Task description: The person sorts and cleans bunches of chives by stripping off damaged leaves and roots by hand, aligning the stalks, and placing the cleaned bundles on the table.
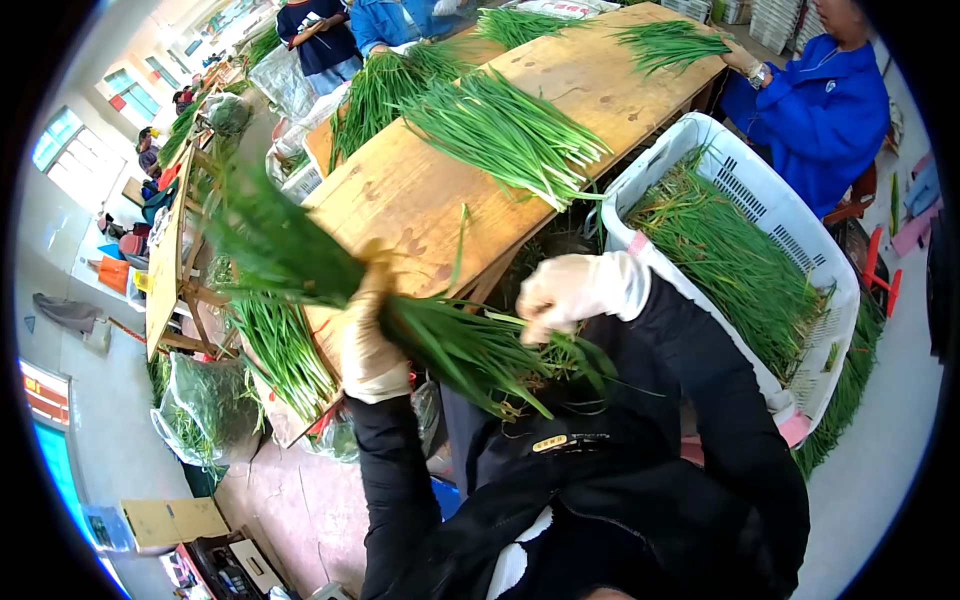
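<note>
My left hand (371,345), in a pale glove, is wrapped round the middle of a bunch of garlic chives (445,335) held over the table's near edge. The bunch's upper leaves are blurred. My right hand (580,290), also gloved, is closed by the bunch's lower right end, pinching a few loose leaves (575,360) in front of my dark apron. On the wooden table (400,205), a pile of chives (510,135) lies with its white stalk ends to the right. Another pile (285,345) rests at the table's left end.
To my right stands a white plastic crate (730,150) filled with chives. A person in blue (820,110) sits beyond it, a hand on more chives (670,42). Two other people stand across the table. Bagged greens (210,400) sit on the floor at left.
</note>
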`<action>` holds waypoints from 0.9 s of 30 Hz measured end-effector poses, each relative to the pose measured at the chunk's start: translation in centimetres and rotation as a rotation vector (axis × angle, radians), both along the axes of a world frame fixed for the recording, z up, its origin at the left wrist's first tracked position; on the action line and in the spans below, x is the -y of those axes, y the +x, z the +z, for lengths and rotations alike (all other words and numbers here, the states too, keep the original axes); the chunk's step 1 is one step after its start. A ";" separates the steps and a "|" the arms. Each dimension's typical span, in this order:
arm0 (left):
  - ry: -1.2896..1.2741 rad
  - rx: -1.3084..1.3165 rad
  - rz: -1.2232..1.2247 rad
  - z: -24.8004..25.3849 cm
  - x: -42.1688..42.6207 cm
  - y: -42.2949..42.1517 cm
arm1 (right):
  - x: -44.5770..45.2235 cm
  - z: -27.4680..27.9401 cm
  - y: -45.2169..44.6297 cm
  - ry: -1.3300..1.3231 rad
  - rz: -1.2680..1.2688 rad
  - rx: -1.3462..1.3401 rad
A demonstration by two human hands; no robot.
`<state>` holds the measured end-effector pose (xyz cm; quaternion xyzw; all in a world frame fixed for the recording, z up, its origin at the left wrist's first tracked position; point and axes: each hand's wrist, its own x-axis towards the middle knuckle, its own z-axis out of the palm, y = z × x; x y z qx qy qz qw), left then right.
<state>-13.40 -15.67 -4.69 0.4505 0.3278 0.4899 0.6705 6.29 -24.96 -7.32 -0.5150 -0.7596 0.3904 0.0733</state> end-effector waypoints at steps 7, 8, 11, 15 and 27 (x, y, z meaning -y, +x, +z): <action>-0.011 0.653 -0.138 -3.8 -4.8 -6.8 | 5.0 8.6 8.4 0.562 -0.735 -0.727; 0.011 0.693 -0.168 -3.0 -4.4 -7.1 | 4.9 9.8 9.2 0.714 -0.794 -0.654; 0.058 0.832 -0.369 -1.8 -4.0 -7.6 | 1.2 8.9 10.5 1.017 -0.855 -0.678; 0.015 1.162 -0.432 -1.9 -5.6 -8.7 | -3.7 -0.1 13.8 0.839 -0.690 -0.097; 0.087 1.343 -0.869 -1.6 -8.0 -7.0 | -3.2 -6.4 0.1 -0.236 -0.004 -0.507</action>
